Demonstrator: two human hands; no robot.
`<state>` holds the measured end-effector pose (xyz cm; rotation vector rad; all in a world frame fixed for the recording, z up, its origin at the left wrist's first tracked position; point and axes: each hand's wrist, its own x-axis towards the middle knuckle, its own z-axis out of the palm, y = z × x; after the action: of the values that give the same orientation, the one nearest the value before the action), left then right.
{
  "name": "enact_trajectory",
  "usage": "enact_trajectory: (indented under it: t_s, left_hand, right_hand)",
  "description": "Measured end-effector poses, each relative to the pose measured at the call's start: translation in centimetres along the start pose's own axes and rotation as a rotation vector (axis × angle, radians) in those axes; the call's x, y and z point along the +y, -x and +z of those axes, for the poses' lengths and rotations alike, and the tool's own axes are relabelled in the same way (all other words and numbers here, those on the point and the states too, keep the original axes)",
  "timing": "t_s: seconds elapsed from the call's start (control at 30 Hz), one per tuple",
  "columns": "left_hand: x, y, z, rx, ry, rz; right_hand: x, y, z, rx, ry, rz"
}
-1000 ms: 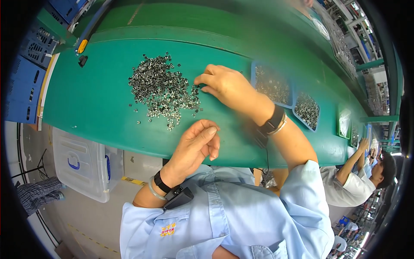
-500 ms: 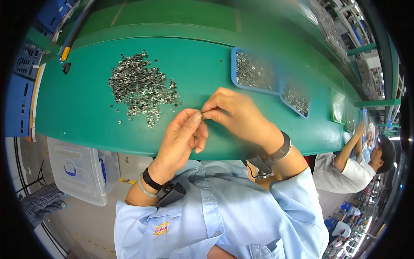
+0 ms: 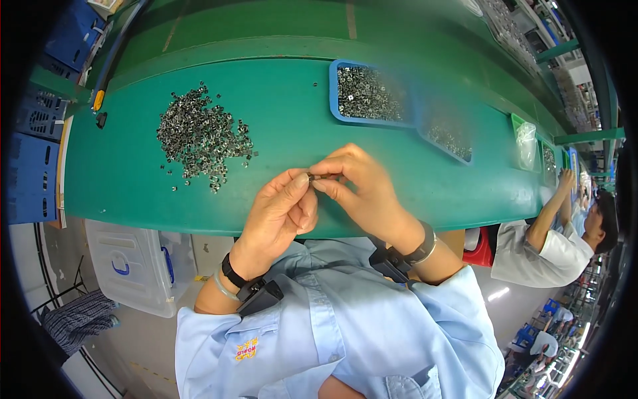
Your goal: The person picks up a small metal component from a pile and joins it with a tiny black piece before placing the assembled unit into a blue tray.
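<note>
A small dark metal part (image 3: pixel 312 177) is pinched between the fingertips of my left hand (image 3: pixel 279 211) and my right hand (image 3: pixel 359 186), just above the near edge of the green workbench (image 3: pixel 286 106). A loose heap of small shiny metal parts (image 3: pixel 199 136) lies on the bench to the left of my hands. Beyond my right hand sits a blue tray (image 3: pixel 369 93) filled with the same kind of parts. Both wrists wear dark bands.
A second blue tray (image 3: pixel 448 139) lies right of the first, with green bins (image 3: pixel 528 143) farther right. Another person in white (image 3: pixel 558 233) works at the bench's right end. A clear plastic box (image 3: pixel 133 266) stands on the floor at left; blue crates (image 3: pixel 33 159) line the left edge.
My right hand left the heap and came back toward me to meet my left hand; both now pinch one small part together. The view has shifted, so the heap appears farther left.
</note>
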<state>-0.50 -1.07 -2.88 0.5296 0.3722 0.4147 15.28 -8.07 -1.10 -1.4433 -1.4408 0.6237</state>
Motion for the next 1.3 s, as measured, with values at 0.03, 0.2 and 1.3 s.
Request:
enact_trajectory:
  t_s: [0.03,0.2,1.3]
  left_hand:
    - [0.0,0.0,0.2,-0.001,-0.018,0.002]
    - [0.3,0.2,1.7,0.211,-0.2,0.047]
    - [-1.7,-0.3,0.8,0.036,-0.015,0.099]
  right_hand:
    - [0.1,0.0,-0.1,0.017,0.051,-0.055]
    - [-0.4,0.0,-1.0,0.02,0.34,-0.209]
    - [-0.2,2.0,0.8,0.166,0.101,-0.081]
